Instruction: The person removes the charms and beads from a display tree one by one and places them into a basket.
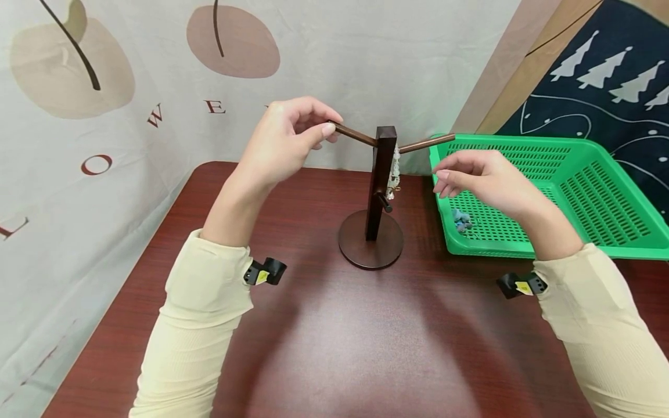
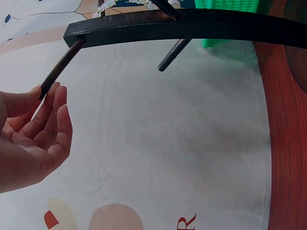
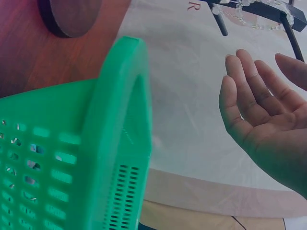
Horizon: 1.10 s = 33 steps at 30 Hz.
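Observation:
A dark wooden jewelry stand [image 1: 374, 200] with a round base and several pegs stands upright on the table. My left hand [image 1: 284, 139] pinches the tip of its upper left peg between thumb and fingers; the left wrist view shows this peg [image 2: 60, 69] too. From the upper right peg [image 1: 428, 143] hangs a clear beaded bracelet [image 1: 394, 174], close against the post. My right hand [image 1: 483, 177] hovers beside that peg, over the basket's near left side, fingers loosely bent. In the right wrist view the palm holds nothing.
A green plastic basket [image 1: 496, 248] stands to the right of the stand. Small blue-grey items [image 1: 461, 220] lie in its left corner. A printed cloth [image 1: 334, 58] hangs behind the reddish-brown table [image 1: 292, 325].

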Each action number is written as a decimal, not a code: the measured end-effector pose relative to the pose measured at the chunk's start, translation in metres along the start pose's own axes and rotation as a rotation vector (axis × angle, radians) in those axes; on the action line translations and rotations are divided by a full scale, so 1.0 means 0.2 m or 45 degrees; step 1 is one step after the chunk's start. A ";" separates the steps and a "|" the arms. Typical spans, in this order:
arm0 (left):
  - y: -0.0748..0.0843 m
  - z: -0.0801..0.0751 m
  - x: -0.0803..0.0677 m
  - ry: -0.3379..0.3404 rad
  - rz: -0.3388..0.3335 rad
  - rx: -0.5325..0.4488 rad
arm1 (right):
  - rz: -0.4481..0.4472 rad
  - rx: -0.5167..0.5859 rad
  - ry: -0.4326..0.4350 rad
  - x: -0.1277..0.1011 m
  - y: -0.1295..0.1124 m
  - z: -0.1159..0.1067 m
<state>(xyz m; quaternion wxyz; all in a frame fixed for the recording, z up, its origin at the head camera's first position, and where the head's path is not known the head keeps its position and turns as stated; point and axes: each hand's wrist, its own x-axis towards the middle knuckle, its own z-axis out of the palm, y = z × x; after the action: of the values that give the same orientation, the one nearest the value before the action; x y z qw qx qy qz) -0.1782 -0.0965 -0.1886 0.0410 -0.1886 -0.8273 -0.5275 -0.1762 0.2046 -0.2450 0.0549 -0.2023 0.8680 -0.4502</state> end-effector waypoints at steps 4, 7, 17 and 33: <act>-0.01 0.00 0.00 -0.001 -0.005 -0.015 | -0.019 0.034 0.021 0.00 -0.02 -0.02; -0.01 0.01 0.00 0.003 -0.003 -0.026 | -0.038 0.051 0.021 0.01 -0.02 -0.02; -0.01 0.01 0.00 0.017 -0.010 -0.055 | -0.087 -0.005 -0.039 0.02 -0.03 0.02; -0.02 0.01 0.00 0.025 -0.011 -0.059 | -0.102 0.040 -0.151 0.07 -0.06 0.13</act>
<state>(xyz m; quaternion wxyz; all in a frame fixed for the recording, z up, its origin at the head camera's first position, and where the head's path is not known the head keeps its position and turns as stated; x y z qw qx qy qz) -0.1793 -0.0957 -0.1922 0.0425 -0.1807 -0.8153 -0.5484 -0.1778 0.1740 -0.2493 0.0912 -0.2624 0.8472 -0.4529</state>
